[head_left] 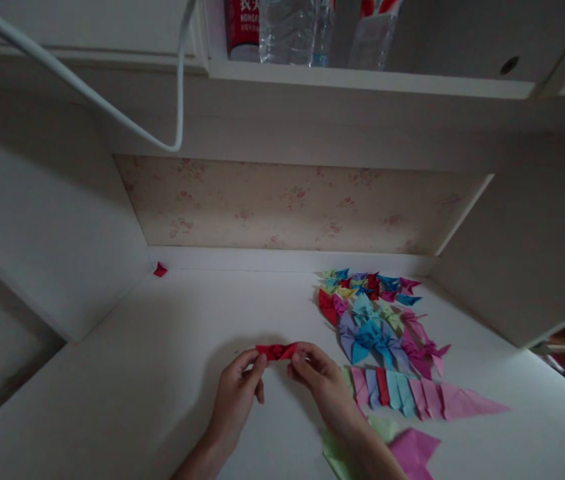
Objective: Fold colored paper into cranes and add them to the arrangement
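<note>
A small folded red paper piece [276, 351] is held just above the white desk [162, 373], near its middle. My left hand [236, 393] pinches its left end with thumb and fingers closed. My right hand [318, 377] pinches its right end the same way. Right of my hands lies a pile of folded paper shapes [375, 313] in blue, pink, green, red and yellow. In front of that pile sits a row of overlapping folded paper strips [412, 395] in pink, blue and red.
A red paper scrap [160, 269] lies at the desk's back left corner. Green and pink sheets [402, 450] lie under my right forearm. Above, a shelf [362, 79] holds a red can [242, 27] and plastic bottles [295, 30]. A white cable [112, 107] hangs at the upper left.
</note>
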Demonstrator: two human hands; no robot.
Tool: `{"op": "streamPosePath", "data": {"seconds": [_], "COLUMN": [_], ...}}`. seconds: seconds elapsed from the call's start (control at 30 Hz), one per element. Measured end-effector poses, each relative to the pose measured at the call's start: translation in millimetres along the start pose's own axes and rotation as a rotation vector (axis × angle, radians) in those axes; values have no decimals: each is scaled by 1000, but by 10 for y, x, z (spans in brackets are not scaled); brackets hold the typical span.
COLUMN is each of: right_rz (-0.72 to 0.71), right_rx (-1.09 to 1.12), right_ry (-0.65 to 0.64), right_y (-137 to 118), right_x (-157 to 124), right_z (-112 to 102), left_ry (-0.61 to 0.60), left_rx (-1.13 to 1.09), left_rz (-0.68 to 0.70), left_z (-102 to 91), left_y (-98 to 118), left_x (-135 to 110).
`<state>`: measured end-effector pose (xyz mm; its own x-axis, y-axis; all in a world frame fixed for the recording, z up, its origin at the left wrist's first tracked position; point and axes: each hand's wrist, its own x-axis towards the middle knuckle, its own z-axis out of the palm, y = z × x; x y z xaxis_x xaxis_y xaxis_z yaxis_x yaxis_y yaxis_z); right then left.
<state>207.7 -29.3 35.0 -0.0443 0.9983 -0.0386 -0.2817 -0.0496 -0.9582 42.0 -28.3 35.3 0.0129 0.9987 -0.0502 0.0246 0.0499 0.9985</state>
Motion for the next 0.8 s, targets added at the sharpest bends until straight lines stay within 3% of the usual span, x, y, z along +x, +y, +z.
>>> {"op": "streamPosePath", "data": {"seconds": [0.13,0.47,0.8], "right_rz": [18,46,37], "right_rx": [11,-61,-76], "right_ry": [-67,-9,-27], "right_y": [17,47,12], "right_x": [-14,-19,-26], "right_z": [22,62,50], "left_ry": [-17,8,26], "left_rx": [-30,42,98], "left_rz": [-26,-8,-6], "left_z": [-33,-80,-105], "left_y": [-44,-142,-66], "left_x": [23,28,8]}}
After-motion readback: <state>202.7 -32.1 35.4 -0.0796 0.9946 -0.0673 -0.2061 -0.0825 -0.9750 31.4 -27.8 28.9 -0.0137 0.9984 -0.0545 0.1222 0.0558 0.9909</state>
